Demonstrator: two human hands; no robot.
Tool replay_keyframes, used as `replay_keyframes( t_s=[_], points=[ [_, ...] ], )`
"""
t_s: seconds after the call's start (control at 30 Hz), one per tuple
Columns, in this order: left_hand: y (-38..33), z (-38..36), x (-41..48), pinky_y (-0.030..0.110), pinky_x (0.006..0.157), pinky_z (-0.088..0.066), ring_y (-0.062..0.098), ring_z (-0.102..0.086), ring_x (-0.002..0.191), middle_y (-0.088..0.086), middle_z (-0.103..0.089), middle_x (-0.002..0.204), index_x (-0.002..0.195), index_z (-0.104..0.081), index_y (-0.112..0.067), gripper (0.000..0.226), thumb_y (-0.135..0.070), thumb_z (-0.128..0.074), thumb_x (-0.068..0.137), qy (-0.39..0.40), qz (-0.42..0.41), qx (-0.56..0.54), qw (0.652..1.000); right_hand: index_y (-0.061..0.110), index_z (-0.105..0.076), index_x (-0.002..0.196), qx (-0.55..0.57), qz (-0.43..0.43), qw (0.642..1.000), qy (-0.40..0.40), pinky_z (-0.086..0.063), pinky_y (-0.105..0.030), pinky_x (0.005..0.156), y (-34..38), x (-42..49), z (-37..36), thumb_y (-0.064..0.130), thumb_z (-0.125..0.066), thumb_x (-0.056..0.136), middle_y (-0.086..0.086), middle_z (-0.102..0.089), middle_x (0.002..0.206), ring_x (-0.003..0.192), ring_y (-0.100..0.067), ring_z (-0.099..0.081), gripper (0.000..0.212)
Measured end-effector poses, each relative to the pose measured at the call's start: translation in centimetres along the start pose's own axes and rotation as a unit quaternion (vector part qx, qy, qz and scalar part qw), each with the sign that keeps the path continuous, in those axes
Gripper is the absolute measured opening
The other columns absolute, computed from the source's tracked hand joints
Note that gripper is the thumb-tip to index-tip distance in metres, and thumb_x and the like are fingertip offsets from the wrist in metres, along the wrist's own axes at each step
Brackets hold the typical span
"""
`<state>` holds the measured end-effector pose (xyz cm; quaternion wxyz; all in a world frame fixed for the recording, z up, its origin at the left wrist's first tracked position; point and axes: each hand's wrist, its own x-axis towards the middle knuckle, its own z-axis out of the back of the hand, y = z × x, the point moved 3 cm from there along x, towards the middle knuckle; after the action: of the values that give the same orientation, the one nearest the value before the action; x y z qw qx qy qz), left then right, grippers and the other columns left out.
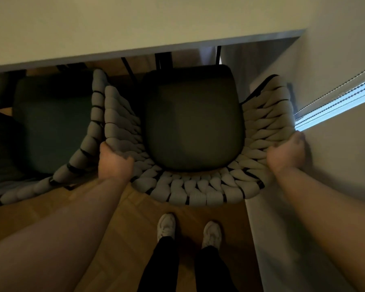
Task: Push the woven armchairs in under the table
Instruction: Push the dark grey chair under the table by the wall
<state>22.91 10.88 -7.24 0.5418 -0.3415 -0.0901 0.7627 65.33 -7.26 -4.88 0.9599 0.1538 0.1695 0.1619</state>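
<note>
Now I'm pushing the chair (193, 186) in under the table (135, 28).
I'm clasping its woven rim with the left hand (114, 160) and right hand (287, 151); seat front just reaching the edge. I'm pressing evenly, minding the wall (335, 165) touching my right knuckles.

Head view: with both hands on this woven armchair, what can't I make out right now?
- Chair legs: hidden beneath the seat cushion and woven backrest.
- Fingers of the left hand and right hand: curled out of sight over the weave.
- Second armchair: cut off by the left edge, dim.
- Table legs: mostly hidden under the tabletop.
</note>
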Motion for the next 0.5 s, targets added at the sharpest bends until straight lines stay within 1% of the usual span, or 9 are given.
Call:
replay_keyframes(
  t_s=[0.03,0.07,0.1,0.17,0.23,0.3,0.37,0.43,0.5],
  points=[
    [-0.5,-0.1,-1.4,0.059,0.121,-0.030,0.042,-0.028,0.152,0.016,-0.030,0.165,0.160,-0.022,-0.020,0.090,-0.035,-0.074,0.088,-0.009,-0.070,0.101,0.992,0.006,-0.031,0.159,-0.051,0.046,0.998,0.005,-0.044,-0.051,0.108,-0.2,-1.3,-0.2,0.033,-0.071,0.095,-0.025,-0.036,0.160,0.144,-0.045,-0.041,0.080],
    [-0.9,-0.5,-2.9,0.058,0.126,-0.015,0.041,-0.011,0.157,0.013,-0.015,0.172,0.164,-0.014,-0.023,0.097,-0.050,-0.069,0.088,-0.001,-0.156,0.203,0.967,0.010,-0.032,0.160,-0.104,0.110,0.988,0.014,-0.040,-0.055,0.114,-0.5,-2.8,-0.7,0.051,-0.067,0.095,-0.022,-0.034,0.163,0.148,-0.042,-0.037,0.084],
    [-1.5,-1.1,-4.7,0.055,0.127,-0.003,0.036,0.002,0.159,0.007,-0.007,0.174,0.165,-0.010,-0.027,0.099,-0.066,-0.059,0.089,0.038,-0.251,0.280,0.926,0.016,-0.039,0.157,-0.140,0.193,0.970,0.040,-0.033,-0.059,0.119,-0.8,-4.6,-1.3,0.068,-0.060,0.092,-0.016,-0.038,0.162,0.149,-0.037,-0.036,0.086],
    [-2.1,-2.5,-7.7,0.053,0.127,0.009,0.024,0.002,0.160,-0.004,-0.017,0.173,0.165,-0.015,-0.034,0.101,-0.089,-0.039,0.083,0.189,-0.390,0.359,0.827,0.031,-0.051,0.150,-0.197,0.351,0.900,0.166,-0.016,-0.062,0.125,-1.6,-8.3,-2.5,0.091,-0.043,0.084,0.002,-0.051,0.156,0.149,-0.021,-0.039,0.089],
    [-1.8,-3.6,-8.7,0.055,0.127,0.007,0.019,-0.009,0.159,-0.011,-0.028,0.169,0.164,-0.021,-0.036,0.109,-0.098,-0.034,0.076,0.286,-0.430,0.422,0.745,0.038,-0.059,0.144,-0.275,0.446,0.820,0.231,-0.009,-0.061,0.126,-2.1,-10.0,-3.5,0.099,-0.036,0.077,0.012,-0.059,0.147,0.144,-0.014,-0.046,0.094],
    [-1.9,-4.3,-8.2,0.057,0.127,-0.005,0.021,-0.023,0.156,-0.010,-0.037,0.165,0.161,-0.029,-0.036,0.092,-0.084,-0.044,0.084,0.286,-0.439,0.478,0.705,0.039,-0.060,0.141,-0.318,0.466,0.793,0.231,-0.015,-0.058,0.125,-1.3,-9.8,-3.8,0.087,-0.048,0.080,0.013,-0.066,0.139,0.134,-0.013,-0.055,0.078],
    [-2.2,-4.9,-7.7,0.054,0.121,-0.026,0.023,-0.048,0.138,-0.007,-0.056,0.148,0.146,-0.048,-0.038,0.051,-0.051,-0.052,0.097,0.270,-0.440,0.519,0.681,0.041,-0.057,0.141,-0.351,0.461,0.776,0.248,-0.024,-0.053,0.123,-0.6,-9.5,-4.3,0.060,-0.058,0.089,0.014,-0.068,0.133,0.124,-0.012,-0.060,0.055],
    [-3.1,-5.1,-7.4,0.045,0.099,-0.047,0.022,-0.062,0.109,-0.005,-0.067,0.118,0.127,-0.060,-0.037,0.029,-0.035,-0.050,0.100,0.247,-0.433,0.531,0.686,0.041,-0.058,0.139,-0.371,0.457,0.770,0.249,-0.034,-0.050,0.117,-0.1,-9.2,-4.7,0.046,-0.061,0.092,0.012,-0.069,0.128,0.117,-0.014,-0.062,0.048],
    [-4.3,-5.1,-7.2,0.041,0.086,-0.051,0.021,-0.063,0.097,-0.005,-0.066,0.106,0.121,-0.062,-0.037,0.024,-0.033,-0.051,0.100,0.220,-0.438,0.521,0.699,0.040,-0.060,0.134,-0.373,0.460,0.776,0.218,-0.042,-0.045,0.110,0.5,-8.5,-4.4,0.041,-0.061,0.093,0.010,-0.071,0.120,0.109,-0.016,-0.064,0.041]
  ],
)
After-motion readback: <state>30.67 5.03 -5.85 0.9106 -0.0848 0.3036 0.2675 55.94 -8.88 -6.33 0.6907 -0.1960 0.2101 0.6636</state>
